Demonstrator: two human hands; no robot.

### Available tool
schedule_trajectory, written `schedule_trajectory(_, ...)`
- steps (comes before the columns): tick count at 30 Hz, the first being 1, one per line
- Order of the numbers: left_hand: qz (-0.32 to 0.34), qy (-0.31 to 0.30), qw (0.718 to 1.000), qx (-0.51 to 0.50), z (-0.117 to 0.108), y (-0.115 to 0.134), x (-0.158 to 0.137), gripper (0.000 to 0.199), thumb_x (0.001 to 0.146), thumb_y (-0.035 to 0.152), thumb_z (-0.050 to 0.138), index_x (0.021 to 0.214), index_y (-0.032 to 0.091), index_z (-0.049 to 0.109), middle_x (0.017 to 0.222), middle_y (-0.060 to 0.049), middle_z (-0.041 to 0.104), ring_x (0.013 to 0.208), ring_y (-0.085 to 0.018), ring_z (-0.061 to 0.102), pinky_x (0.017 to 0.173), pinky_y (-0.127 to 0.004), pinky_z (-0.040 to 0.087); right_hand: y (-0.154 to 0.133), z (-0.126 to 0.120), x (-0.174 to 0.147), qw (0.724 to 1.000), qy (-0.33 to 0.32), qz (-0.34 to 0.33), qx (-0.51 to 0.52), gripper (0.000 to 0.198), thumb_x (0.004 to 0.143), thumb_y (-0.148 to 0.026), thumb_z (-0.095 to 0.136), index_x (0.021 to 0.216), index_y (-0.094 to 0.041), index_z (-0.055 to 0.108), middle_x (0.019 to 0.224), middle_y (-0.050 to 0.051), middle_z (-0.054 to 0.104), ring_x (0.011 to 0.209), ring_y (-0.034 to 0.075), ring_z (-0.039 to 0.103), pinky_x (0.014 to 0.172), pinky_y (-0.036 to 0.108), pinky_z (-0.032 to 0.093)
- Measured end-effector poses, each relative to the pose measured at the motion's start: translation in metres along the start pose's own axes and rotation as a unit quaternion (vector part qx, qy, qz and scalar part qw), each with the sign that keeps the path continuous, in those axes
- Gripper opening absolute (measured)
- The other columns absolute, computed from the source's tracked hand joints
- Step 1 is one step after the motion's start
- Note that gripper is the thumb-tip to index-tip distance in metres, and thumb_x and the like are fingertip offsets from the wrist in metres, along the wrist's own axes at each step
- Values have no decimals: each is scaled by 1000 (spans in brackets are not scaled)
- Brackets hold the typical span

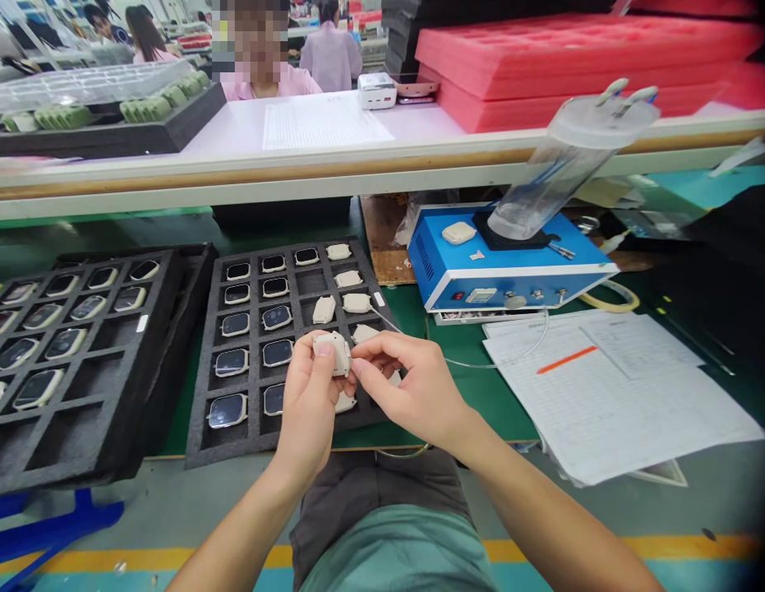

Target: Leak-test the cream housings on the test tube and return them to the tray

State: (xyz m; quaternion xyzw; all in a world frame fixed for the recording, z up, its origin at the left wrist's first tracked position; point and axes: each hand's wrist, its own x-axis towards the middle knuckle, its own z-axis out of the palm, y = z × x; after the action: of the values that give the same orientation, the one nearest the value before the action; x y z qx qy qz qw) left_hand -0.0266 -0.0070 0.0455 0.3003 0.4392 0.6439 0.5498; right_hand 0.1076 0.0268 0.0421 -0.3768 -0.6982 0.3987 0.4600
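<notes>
My left hand (pixel 311 382) grips a cream smartwatch case (pixel 334 352), with its thumb on the face turned to me. My right hand (pixel 419 386) is closed, its thumb and fingertips pinched at the right edge of the case. What lies between those fingertips is too small to make out. A thin clear tube (pixel 481 364) runs from the blue box (pixel 511 263) to my right hand and shows again beyond its knuckles. Below both hands lies a black foam tray (pixel 218 448) with watches screen-up on the left and cream cases at the right.
More foam trays with watches (pixel 120 395) are stacked at left. On the blue box stand a clear cylinder (pixel 542 181) and another cream case (pixel 458 233). Papers (pixel 610 411) with an orange strip lie at right. A shelf (pixel 283 177) crosses ahead; a person sits behind it.
</notes>
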Motion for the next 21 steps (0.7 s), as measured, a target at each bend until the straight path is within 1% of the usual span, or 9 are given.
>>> schedule_trajectory(5,20,-11,999,38,0,-2,-3,35,94,50,77,101,20,61,83,2,61,68,-10,54,62,-21,48,-2,-2,-4,997,10,-41,-70,18,97,-16,60,82,-21,69,74,1,73,65,15,66,60,27,48)
schedule_trajectory(7,-8,-22,1000,16,0,0,-2,36,92,49,78,99,18,61,81,1,61,68,-10,55,62,-21,47,-2,-5,-4,993,3,-69,-91,20,98,-14,57,81,-22,66,75,1,71,67,15,64,62,28,47)
schedule_trajectory(10,-84,-51,994,-38,1,4,-1,36,88,45,82,91,15,61,80,0,60,66,-9,54,58,-20,45,1,-10,-3,990,7,-84,-111,20,99,-13,55,83,-22,63,78,0,69,70,15,64,66,28,47)
schedule_trajectory(13,-116,-52,990,-57,2,8,1,37,83,42,86,92,14,62,82,0,59,64,-9,55,55,-21,43,10,-12,0,989,41,-45,-134,15,99,-17,54,86,-22,60,82,1,68,70,15,63,65,29,46)
schedule_trajectory(15,-114,-45,991,-53,2,8,1,41,82,44,87,98,16,63,83,0,59,65,-10,56,55,-21,43,14,-13,0,992,58,-7,-110,5,97,-21,57,94,-22,60,86,1,69,70,15,64,64,28,49)
schedule_trajectory(16,-110,-44,992,-47,2,7,1,43,81,45,87,102,16,63,83,1,59,65,-10,55,55,-21,42,16,-14,-1,994,61,12,-87,4,96,-23,59,100,-22,61,88,1,70,70,15,65,63,28,50)
schedule_trajectory(18,-105,-47,993,-21,0,5,2,48,80,45,89,108,18,61,84,3,57,64,-8,52,56,-20,41,18,-18,-8,995,72,49,-39,16,94,-27,65,109,-22,63,89,1,71,69,15,67,59,26,51)
schedule_trajectory(20,-91,-40,995,16,-3,3,3,53,77,41,92,111,20,58,85,4,57,63,-6,48,56,-19,39,21,-26,-20,988,122,90,-4,17,92,-32,70,105,-21,66,79,0,71,62,14,65,54,24,50)
schedule_trajectory(21,-82,-33,995,35,-5,2,3,55,75,39,94,112,21,57,86,5,58,63,-6,47,56,-19,38,24,-32,-27,979,169,111,15,17,91,-34,72,101,-22,66,72,-2,69,56,13,62,51,24,49)
